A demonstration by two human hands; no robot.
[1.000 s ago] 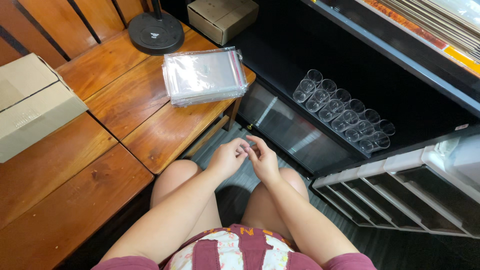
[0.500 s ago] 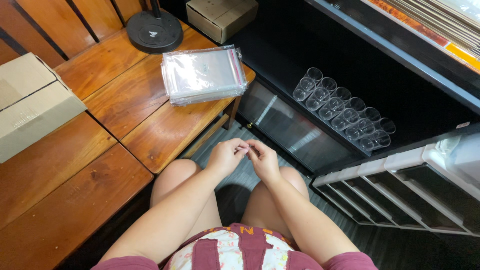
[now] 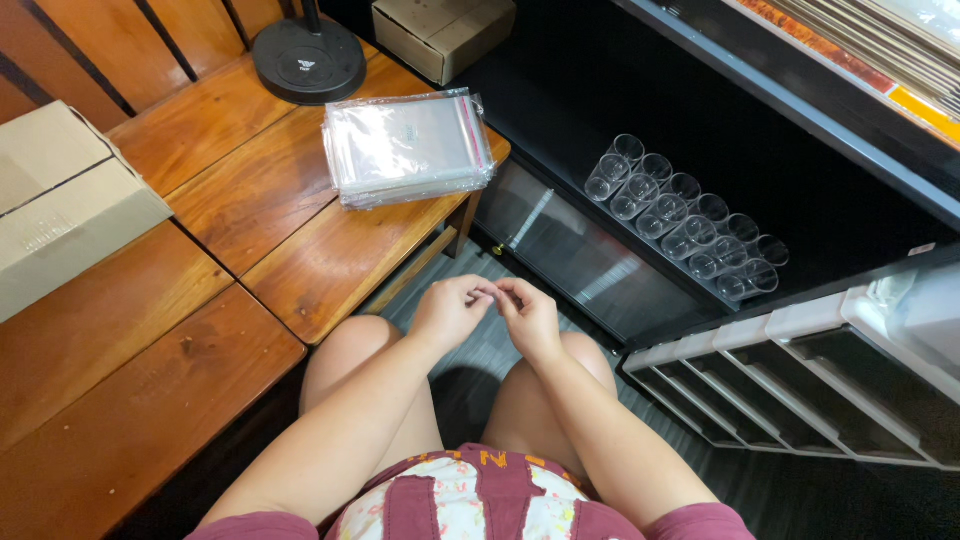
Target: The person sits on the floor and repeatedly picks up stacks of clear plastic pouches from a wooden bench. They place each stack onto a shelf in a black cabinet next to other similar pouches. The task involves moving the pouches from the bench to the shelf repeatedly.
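Right now both hands sit together over the lap, above the knees, fingertips meeting. Left hand (image 3: 452,312) is curled, thumb & forefinger pinched narrow; right hand (image 3: 530,318) is curled the same way, its fingertips touching the left's. Whatever is pinched betw. them is too small to make out, so can't tell if anything is held.

Nearest thing on the wooden surface (image 3: 300,270) is a stack of clear plastic sleeves (image 3: 408,150) w/ a red strip along one edge, lying flat near the surface's corner, well apart from the hands. Behind it stands a round black base (image 3: 308,62) w/ a pole. A cardboard box (image 3: 60,210) sits at the far left, a smaller cardboard box (image 3: 440,32) at the top.

To the right, on a dark low shelf (image 3: 560,130), two rows of clear plastic cups (image 3: 685,218) lie on their sides, touching each other. Lower right: white drawer trays (image 3: 800,390) w/ dark compartments, on the floor beside the person's right knee.
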